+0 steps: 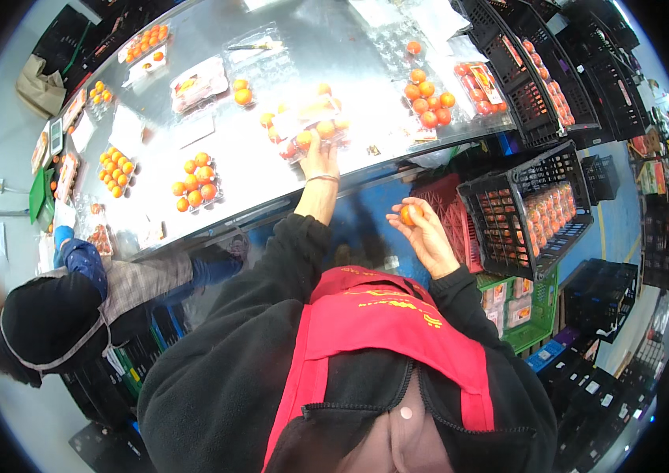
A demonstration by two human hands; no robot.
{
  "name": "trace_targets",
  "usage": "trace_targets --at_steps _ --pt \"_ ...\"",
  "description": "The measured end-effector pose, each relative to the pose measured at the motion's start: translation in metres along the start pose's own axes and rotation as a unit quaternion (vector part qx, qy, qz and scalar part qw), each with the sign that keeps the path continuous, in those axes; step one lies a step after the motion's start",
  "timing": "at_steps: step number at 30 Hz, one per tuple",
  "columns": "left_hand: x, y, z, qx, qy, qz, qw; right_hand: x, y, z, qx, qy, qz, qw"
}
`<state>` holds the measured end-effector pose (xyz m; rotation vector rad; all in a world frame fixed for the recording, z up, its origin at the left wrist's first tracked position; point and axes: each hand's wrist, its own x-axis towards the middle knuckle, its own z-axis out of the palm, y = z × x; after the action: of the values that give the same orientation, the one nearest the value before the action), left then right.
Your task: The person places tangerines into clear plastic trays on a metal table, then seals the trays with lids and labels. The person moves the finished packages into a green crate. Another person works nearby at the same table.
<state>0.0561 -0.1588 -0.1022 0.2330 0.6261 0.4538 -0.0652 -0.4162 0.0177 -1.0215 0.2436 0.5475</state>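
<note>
My left hand (321,164) grips the front of a clear plastic punnet (307,118) of orange tomatoes at the table's near edge; glare washes out part of it. My right hand (421,232) holds a single orange tomato (406,215) in its fingers, off the table's edge and to the right of the punnet. Loose groups of tomatoes in open punnets lie around: one to the left (194,183), another to the right (426,102). A filled punnet with a label (478,90) is at the table's right end.
The steel table (169,130) spans the top. Black crates of packed punnets (543,213) stand at the right, beside a red crate (453,209) and a green crate (543,315). At the left a co-worker (51,319) in a blue sleeve works at the table; more stacked crates surround.
</note>
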Motion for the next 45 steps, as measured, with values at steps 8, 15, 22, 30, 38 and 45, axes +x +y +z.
trace_targets --at_steps 8,15,22,30,38,45 --pt "-0.003 0.029 -0.019 0.095 -0.039 -0.074 0.992 0.006 0.009 -0.028 0.071 -0.004 0.020 0.997" --pt "-0.033 0.039 -0.004 0.264 -0.035 -0.060 0.962 -0.019 0.017 -0.053 0.086 0.070 -0.006 0.994" --pt "-0.062 0.051 -0.017 0.304 -0.012 -0.106 0.947 -0.011 -0.012 -0.049 -0.037 0.022 0.048 0.998" --pt "-0.115 0.092 -0.072 0.348 0.019 -0.133 0.928 0.115 0.007 0.026 -0.184 -0.113 0.010 0.976" --pt "-0.129 0.135 -0.080 0.341 0.013 -0.044 0.939 0.164 0.020 0.042 -0.189 0.090 0.005 0.978" --pt "-0.085 0.059 -0.026 0.267 -0.093 -0.094 0.955 0.190 0.003 0.063 -0.313 0.054 -0.073 0.945"
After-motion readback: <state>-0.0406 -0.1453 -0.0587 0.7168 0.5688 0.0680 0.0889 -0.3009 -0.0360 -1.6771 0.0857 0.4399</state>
